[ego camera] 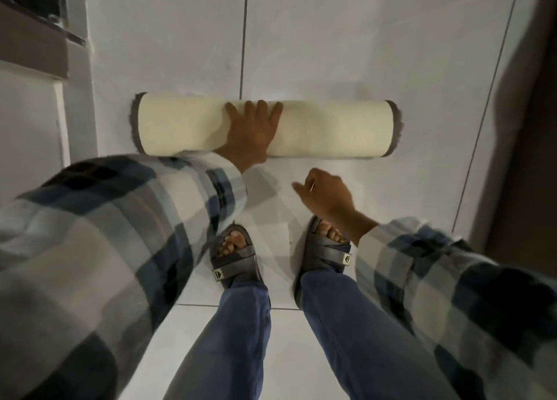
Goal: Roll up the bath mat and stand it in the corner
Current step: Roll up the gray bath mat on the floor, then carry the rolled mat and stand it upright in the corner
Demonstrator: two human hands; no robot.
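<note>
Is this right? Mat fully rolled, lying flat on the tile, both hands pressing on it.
Not quite. In the head view only the left hand presses on the rolled mat. The right hand is off it, hanging above the tile floor. The mat is fully rolled and lying flat.

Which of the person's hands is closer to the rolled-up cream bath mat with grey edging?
Left. The left hand lies flat on the middle of the rolled-up cream bath mat with grey edging; the right hand hovers apart, nearer the feet, not touching it.

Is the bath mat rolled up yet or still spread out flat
Rolled up. The bath mat is a tight cream cylinder lying on its side on the floor, with the left hand resting flat on it.
</note>
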